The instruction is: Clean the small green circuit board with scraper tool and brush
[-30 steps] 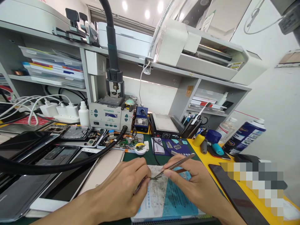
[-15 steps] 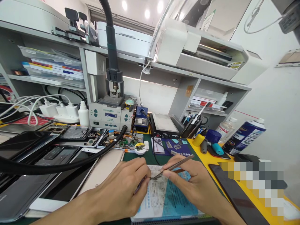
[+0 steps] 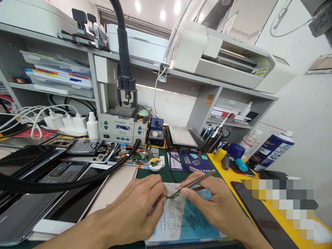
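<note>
My right hand (image 3: 211,199) is closed on a pair of metal tweezers (image 3: 198,180), held at a slant with the tips pointing down and left. At those tips is a small dark part (image 3: 170,197), too small to name. My left hand (image 3: 141,202) is closed, thumb and fingers pinched at the left end of that part; most of what lies inside the grip is hidden. Both hands are over a worn white and blue book (image 3: 186,221) that lies on the green mat (image 3: 144,173).
Several phones and a phone back cover (image 3: 111,192) lie at the left, crossed by a thick black hose (image 3: 103,176). Behind stand a hot-air station (image 3: 120,129), a tray of small boards (image 3: 144,155) and a heating plate (image 3: 183,136). A spray can (image 3: 272,150) and bottles stand right.
The tweezers and my right hand have shifted very slightly. Both hands otherwise keep their place over the book.
</note>
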Demonstrator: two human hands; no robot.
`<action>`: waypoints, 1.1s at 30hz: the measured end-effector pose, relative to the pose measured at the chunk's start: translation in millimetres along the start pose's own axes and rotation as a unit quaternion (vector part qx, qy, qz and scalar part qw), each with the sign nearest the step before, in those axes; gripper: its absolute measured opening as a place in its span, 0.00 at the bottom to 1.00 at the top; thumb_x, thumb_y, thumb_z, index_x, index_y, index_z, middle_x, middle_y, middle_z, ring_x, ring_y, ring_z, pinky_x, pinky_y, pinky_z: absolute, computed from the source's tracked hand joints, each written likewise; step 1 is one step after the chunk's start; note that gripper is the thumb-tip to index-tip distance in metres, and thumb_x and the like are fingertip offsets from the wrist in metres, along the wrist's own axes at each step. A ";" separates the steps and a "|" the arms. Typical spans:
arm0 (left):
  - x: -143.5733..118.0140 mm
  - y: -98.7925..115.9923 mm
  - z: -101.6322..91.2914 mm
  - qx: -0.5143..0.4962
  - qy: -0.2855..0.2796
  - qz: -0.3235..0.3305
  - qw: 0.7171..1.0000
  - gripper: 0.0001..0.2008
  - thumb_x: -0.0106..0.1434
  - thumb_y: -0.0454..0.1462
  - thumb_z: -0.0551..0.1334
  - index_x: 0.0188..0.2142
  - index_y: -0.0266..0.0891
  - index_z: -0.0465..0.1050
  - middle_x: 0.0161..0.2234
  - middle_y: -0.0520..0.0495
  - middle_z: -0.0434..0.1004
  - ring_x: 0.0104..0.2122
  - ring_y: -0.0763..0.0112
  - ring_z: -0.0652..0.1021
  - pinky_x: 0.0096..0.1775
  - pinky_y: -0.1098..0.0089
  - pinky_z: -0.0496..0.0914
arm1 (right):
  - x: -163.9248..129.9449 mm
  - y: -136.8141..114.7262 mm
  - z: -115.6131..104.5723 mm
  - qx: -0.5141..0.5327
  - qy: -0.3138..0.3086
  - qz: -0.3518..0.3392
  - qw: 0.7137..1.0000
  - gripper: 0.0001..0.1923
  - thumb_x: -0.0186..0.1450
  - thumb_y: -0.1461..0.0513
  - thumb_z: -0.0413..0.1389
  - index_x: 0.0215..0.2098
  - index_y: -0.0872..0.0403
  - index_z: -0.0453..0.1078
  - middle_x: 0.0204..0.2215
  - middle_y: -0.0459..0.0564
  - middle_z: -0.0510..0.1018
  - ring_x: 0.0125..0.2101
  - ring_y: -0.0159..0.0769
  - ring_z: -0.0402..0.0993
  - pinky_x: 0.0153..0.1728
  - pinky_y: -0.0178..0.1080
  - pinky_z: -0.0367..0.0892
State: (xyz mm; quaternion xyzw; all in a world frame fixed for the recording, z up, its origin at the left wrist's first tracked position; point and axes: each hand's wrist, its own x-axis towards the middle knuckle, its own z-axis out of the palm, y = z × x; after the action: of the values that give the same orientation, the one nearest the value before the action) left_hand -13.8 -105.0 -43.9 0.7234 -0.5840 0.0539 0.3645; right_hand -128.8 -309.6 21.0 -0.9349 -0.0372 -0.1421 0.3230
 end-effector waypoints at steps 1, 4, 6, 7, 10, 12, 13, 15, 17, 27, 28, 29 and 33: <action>0.0 0.0 -0.1 0.000 0.000 -0.001 1.000 0.07 0.69 0.31 0.52 0.39 0.41 0.67 0.35 0.49 0.70 0.32 0.66 0.72 0.33 0.64 0.63 | 0.1 -0.4 -0.2 -0.001 -0.001 0.002 1.000 0.07 0.70 0.58 0.59 0.40 0.49 0.79 0.39 0.44 0.83 0.41 0.30 0.79 0.44 0.30 0.72; 0.1 0.1 -0.4 0.000 -0.002 -0.002 1.000 0.07 0.70 0.31 0.53 0.39 0.41 0.67 0.35 0.49 0.70 0.33 0.65 0.72 0.33 0.64 0.63 | 0.6 -1.2 -0.7 0.001 0.002 -0.002 1.000 0.06 0.69 0.58 0.59 0.39 0.49 0.79 0.39 0.44 0.83 0.41 0.31 0.79 0.43 0.30 0.72; 0.3 0.4 -0.8 0.000 -0.001 0.000 1.000 0.07 0.70 0.31 0.52 0.39 0.41 0.67 0.35 0.49 0.70 0.33 0.65 0.72 0.33 0.64 0.63 | 1.0 -1.1 -0.8 0.002 0.009 -0.010 1.000 0.06 0.69 0.58 0.60 0.39 0.50 0.79 0.38 0.45 0.83 0.40 0.31 0.79 0.43 0.31 0.72; 0.4 0.6 -1.0 0.001 0.000 0.002 1.000 0.07 0.70 0.31 0.52 0.38 0.41 0.67 0.35 0.49 0.70 0.32 0.65 0.72 0.33 0.64 0.63 | 1.2 -0.8 -0.9 0.002 0.012 -0.013 1.000 0.06 0.69 0.58 0.59 0.39 0.50 0.78 0.38 0.45 0.82 0.40 0.31 0.79 0.43 0.31 0.71; 0.8 0.9 -1.4 0.003 0.003 0.005 1.000 0.07 0.70 0.31 0.52 0.38 0.40 0.67 0.35 0.49 0.70 0.32 0.66 0.71 0.32 0.64 0.64 | 2.1 0.1 -1.9 0.003 0.010 -0.020 1.000 0.07 0.70 0.58 0.58 0.37 0.51 0.78 0.36 0.46 0.82 0.39 0.33 0.78 0.42 0.34 0.70; 1.0 0.8 -1.5 0.003 0.001 0.004 1.000 0.07 0.70 0.31 0.52 0.38 0.40 0.67 0.35 0.49 0.69 0.32 0.66 0.71 0.33 0.64 0.64 | 2.6 0.4 -3.3 0.003 -0.001 -0.020 1.000 0.11 0.71 0.58 0.56 0.35 0.52 0.77 0.35 0.47 0.81 0.38 0.34 0.77 0.41 0.36 0.69; 1.1 0.7 -1.5 0.003 0.000 0.004 1.000 0.07 0.70 0.31 0.52 0.38 0.40 0.67 0.35 0.48 0.69 0.32 0.66 0.71 0.33 0.64 0.64 | 2.6 0.6 -4.1 0.002 -0.005 -0.017 1.000 0.12 0.72 0.58 0.55 0.33 0.53 0.76 0.34 0.47 0.80 0.37 0.34 0.76 0.40 0.37 0.69; 1.2 0.5 -1.3 0.001 -0.001 0.004 1.000 0.07 0.70 0.31 0.52 0.38 0.40 0.67 0.35 0.48 0.69 0.32 0.65 0.71 0.33 0.64 0.64 | 2.0 1.2 -5.4 -0.001 -0.009 -0.006 1.000 0.13 0.72 0.57 0.54 0.32 0.53 0.74 0.34 0.47 0.80 0.37 0.34 0.76 0.40 0.37 0.68; 1.4 0.3 -1.1 0.000 -0.002 0.004 1.000 0.07 0.70 0.32 0.52 0.38 0.41 0.67 0.35 0.48 0.69 0.32 0.66 0.71 0.32 0.64 0.63 | 0.9 2.2 -6.1 -0.004 -0.003 0.006 1.000 0.13 0.72 0.56 0.55 0.32 0.52 0.74 0.36 0.47 0.80 0.38 0.35 0.76 0.40 0.36 0.68; 1.4 0.2 -0.9 0.004 0.003 0.009 1.000 0.07 0.70 0.31 0.52 0.38 0.41 0.67 0.35 0.49 0.70 0.33 0.66 0.71 0.33 0.65 0.63 | 0.2 4.2 -7.3 0.001 0.029 0.032 0.999 0.12 0.71 0.54 0.57 0.35 0.51 0.76 0.37 0.45 0.81 0.36 0.32 0.76 0.36 0.31 0.71; 1.0 0.3 -0.8 0.004 0.004 0.010 1.000 0.07 0.70 0.31 0.52 0.38 0.41 0.67 0.35 0.49 0.70 0.32 0.66 0.71 0.33 0.65 0.63 | 0.1 4.3 -7.0 0.002 0.030 0.037 0.999 0.13 0.71 0.53 0.57 0.34 0.52 0.76 0.37 0.45 0.81 0.36 0.32 0.76 0.36 0.32 0.71; 0.5 0.5 -0.8 0.004 0.004 0.010 1.000 0.07 0.70 0.31 0.52 0.38 0.41 0.67 0.35 0.49 0.70 0.32 0.66 0.71 0.33 0.65 0.63 | 0.0 4.3 -6.7 0.003 0.030 0.042 0.999 0.13 0.71 0.53 0.56 0.34 0.52 0.75 0.36 0.46 0.80 0.36 0.33 0.76 0.36 0.32 0.71; -0.2 0.3 -0.5 0.006 0.003 0.006 1.000 0.07 0.70 0.31 0.52 0.38 0.41 0.67 0.35 0.49 0.70 0.32 0.66 0.72 0.33 0.65 0.63 | 0.9 3.6 -5.5 -0.001 0.026 0.058 0.998 0.16 0.71 0.52 0.55 0.33 0.52 0.76 0.34 0.47 0.80 0.35 0.35 0.76 0.32 0.34 0.69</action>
State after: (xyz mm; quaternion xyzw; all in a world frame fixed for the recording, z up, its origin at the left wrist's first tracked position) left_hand -14.0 -104.6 -43.5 0.7216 -0.5870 0.0618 0.3618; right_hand -128.7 -315.8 23.3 -0.9319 0.0258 -0.1471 0.3305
